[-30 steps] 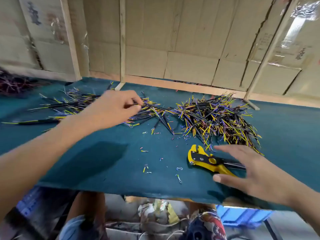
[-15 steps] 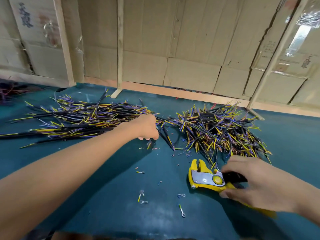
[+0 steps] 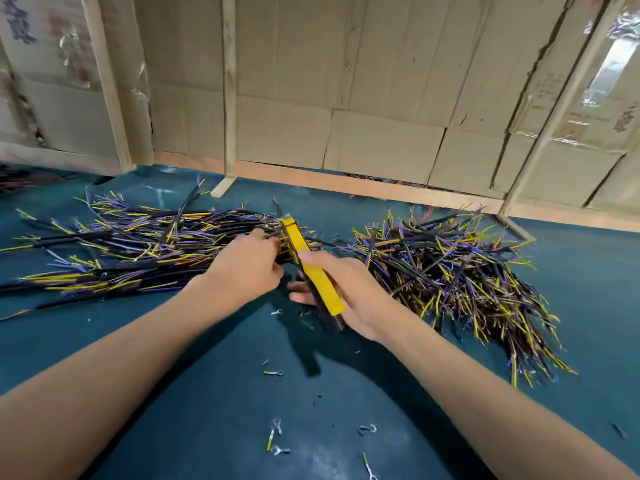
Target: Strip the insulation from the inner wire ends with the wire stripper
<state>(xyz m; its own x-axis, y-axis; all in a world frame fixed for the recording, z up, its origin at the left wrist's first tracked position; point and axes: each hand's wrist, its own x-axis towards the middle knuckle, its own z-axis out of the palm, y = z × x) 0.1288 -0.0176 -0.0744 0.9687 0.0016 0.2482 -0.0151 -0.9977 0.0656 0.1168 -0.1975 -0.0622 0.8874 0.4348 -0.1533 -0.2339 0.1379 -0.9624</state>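
Nearest you, loose ring terminals (image 3: 274, 373) and snipped bits of insulation lay scattered on the green mat (image 3: 571, 271) toward 6 o'clock. At centre, your right hand (image 3: 353, 292) was wrapped around the handles of the yellow wire stripper (image 3: 313, 271), whose head pointed toward 11 o'clock. Your left hand (image 3: 247, 268), just beside it at 9 o'clock, had its fingers curled at the wire ends by the tool's head; whether they pinched a wire could not be told. The left wire pile (image 3: 138, 247) spread toward 9 o'clock, the right wire pile (image 3: 460, 271) toward 3 o'clock. Cardboard panels (image 3: 381, 98) stood beyond at 12 o'clock
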